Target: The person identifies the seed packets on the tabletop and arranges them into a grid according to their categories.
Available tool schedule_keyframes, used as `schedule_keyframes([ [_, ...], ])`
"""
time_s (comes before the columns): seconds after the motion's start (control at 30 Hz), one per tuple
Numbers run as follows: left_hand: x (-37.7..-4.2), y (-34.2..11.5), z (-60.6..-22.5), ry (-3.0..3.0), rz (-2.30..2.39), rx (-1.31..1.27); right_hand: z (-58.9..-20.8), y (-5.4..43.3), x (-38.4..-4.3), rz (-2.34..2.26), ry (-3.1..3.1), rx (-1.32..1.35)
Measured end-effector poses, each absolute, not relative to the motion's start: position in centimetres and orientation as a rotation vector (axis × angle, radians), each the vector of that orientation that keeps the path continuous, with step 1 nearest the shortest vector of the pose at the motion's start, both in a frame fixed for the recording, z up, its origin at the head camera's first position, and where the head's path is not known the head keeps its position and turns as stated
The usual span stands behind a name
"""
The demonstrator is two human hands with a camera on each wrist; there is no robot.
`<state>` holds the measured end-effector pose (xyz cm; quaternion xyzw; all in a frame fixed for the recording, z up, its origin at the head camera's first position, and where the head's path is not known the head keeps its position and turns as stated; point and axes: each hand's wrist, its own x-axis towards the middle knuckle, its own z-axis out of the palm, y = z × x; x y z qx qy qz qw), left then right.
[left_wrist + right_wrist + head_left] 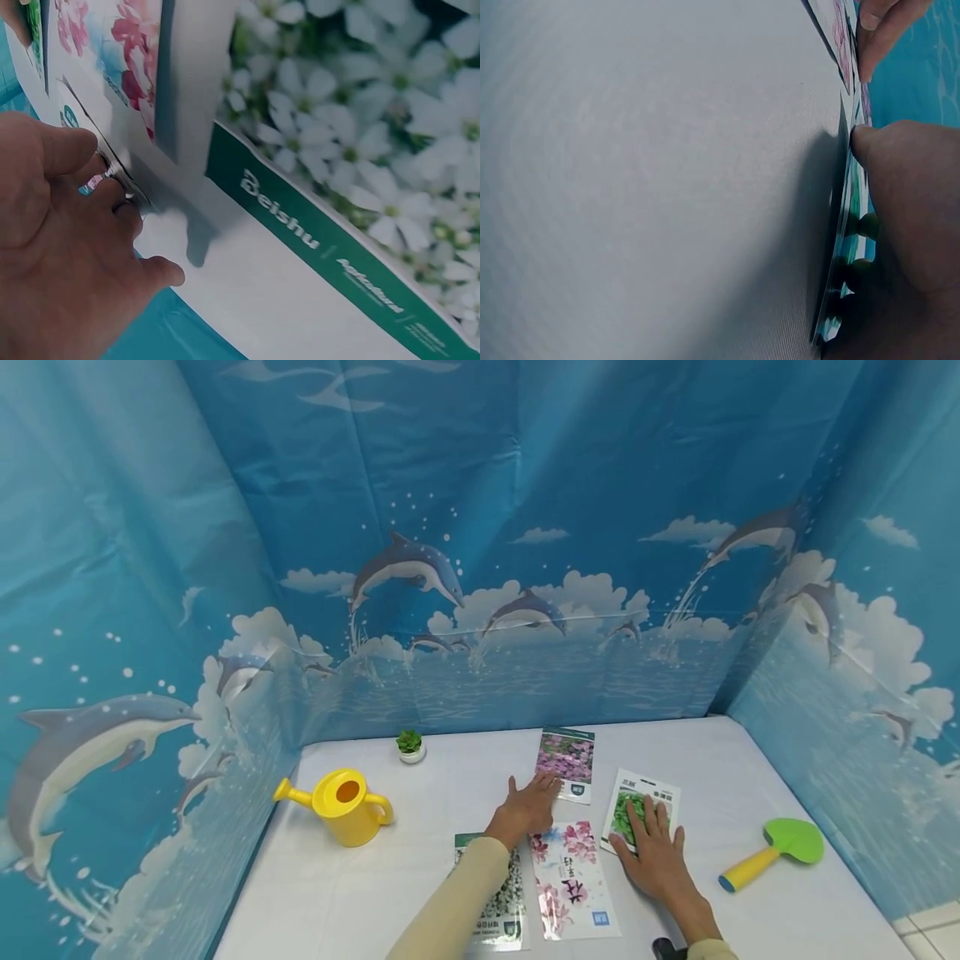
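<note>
My left hand (527,811) reaches to the lower left corner of a purple-flower seed packet (567,757), its fingertips resting on it. In the left wrist view those fingers (112,196) are slightly bent over the packet's edge. My right hand (657,860) lies with spread fingers on a white seed packet with green leaves (624,814). The right wrist view shows the thumb (864,142) at this packet's edge. Between my forearms lies a pink-flower packet (573,885). A white-flower packet (504,906), partly hidden under my left sleeve, lies to its left.
A yellow watering can (351,810) stands on the left of the white-covered table (330,910). A small potted succulent (410,745) sits near the back edge. At the right lies a toy trowel (787,843) with a green blade. Blue dolphin-print curtains (480,677) enclose the table.
</note>
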<state>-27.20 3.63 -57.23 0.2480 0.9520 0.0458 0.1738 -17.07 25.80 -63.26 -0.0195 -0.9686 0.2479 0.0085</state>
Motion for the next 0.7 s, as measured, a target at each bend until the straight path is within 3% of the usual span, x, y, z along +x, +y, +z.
schedule_keyframes([
  [0.7, -27.0, -0.5, -57.6, 2.736, 0.247, 0.622, -63.3, 26.1, -16.9, 0.788, -2.990, 0.012],
])
